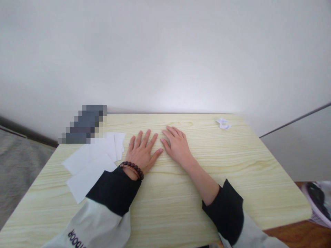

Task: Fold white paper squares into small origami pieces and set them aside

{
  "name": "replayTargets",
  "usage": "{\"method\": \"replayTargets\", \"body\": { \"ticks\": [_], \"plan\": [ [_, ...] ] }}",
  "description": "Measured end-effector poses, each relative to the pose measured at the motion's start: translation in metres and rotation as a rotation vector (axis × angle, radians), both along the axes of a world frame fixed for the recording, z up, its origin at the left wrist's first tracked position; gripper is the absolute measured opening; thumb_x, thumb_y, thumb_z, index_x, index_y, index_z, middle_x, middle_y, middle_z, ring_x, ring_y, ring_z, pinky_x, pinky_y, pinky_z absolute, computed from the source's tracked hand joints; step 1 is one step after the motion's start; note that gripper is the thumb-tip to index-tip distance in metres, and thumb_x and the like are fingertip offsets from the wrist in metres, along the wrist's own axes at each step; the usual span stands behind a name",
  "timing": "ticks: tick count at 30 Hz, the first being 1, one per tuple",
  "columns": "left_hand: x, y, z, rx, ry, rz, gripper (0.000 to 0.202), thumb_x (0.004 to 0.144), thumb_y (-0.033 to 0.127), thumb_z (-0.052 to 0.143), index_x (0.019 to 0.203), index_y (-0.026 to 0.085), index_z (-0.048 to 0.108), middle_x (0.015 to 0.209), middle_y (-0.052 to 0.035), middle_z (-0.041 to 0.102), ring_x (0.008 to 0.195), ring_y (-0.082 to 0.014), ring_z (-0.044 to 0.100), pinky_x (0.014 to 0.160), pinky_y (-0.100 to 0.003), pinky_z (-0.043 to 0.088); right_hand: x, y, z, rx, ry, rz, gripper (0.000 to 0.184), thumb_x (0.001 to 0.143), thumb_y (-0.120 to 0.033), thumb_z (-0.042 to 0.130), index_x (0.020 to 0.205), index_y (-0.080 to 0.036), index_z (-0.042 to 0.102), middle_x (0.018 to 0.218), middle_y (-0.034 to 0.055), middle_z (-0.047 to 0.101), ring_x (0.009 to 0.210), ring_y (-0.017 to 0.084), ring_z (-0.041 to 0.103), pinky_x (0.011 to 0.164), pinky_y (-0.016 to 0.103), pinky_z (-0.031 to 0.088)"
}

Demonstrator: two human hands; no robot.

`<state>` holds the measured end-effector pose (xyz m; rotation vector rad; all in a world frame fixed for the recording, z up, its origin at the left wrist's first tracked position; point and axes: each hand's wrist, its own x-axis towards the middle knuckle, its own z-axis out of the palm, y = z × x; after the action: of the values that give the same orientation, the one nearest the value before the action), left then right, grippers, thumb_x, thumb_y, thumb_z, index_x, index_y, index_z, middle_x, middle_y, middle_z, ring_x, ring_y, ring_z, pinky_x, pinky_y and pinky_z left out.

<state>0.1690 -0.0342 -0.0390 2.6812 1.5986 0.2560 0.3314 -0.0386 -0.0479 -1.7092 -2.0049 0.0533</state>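
My left hand (141, 151) lies flat on the pale wood-grain table (165, 203), fingers spread and nothing in it. A dark bead bracelet (133, 168) circles that wrist. Close by on the left are several sheets of white paper (89, 175), overlapping one another, partly behind my left sleeve. My right hand (177, 143) also rests palm down on the table, fingers stretched out and holding nothing. Its thumb points toward my left thumb, with a small gap between. At the far right of the table sit small folded white paper pieces (223, 124).
A dark object (84, 125), blurred into blocks, lies at the table's back left corner. A plain white wall (165, 62) runs along the back edge. Beyond the right edge stands a basket (317, 208) on the floor. A dark-edged item shows at the bottom edge.
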Motion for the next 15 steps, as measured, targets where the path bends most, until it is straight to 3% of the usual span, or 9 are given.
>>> {"method": "replayTargets", "body": {
  "ticks": [7,11,15],
  "plan": [
    [0.002,-0.002,0.003,0.036,0.005,-0.007,0.057,0.089,0.052,0.040,0.138,0.024,0.042,0.148,-0.0092,0.036,0.136,-0.0356,0.029,0.108,-0.055,0.025,0.002,-0.002,-0.002,0.001,-0.001,0.022,0.038,0.092,-0.036,0.044,0.122,-0.019,0.058,0.136,0.0097,0.050,0.127,0.028,0.042,0.102,0.046,0.035],
    [-0.005,0.001,0.018,-0.016,0.043,-0.043,0.042,0.093,0.037,0.041,0.131,0.023,0.051,0.143,-0.0087,0.044,0.132,-0.0307,0.037,0.106,-0.048,0.035,0.003,-0.002,-0.003,0.012,0.003,0.044,0.038,0.091,-0.036,0.044,0.122,-0.018,0.058,0.136,0.0107,0.051,0.127,0.028,0.042,0.103,0.046,0.035],
    [-0.039,0.012,0.038,-0.151,0.034,-0.128,0.037,0.088,0.033,0.051,0.122,0.022,0.059,0.141,-0.0104,0.046,0.127,-0.0265,0.044,0.106,-0.042,0.036,0.004,-0.002,-0.004,0.030,0.027,0.043,0.035,0.090,-0.035,0.046,0.119,-0.019,0.059,0.132,0.0107,0.053,0.124,0.028,0.044,0.101,0.046,0.036]
  ]
}}
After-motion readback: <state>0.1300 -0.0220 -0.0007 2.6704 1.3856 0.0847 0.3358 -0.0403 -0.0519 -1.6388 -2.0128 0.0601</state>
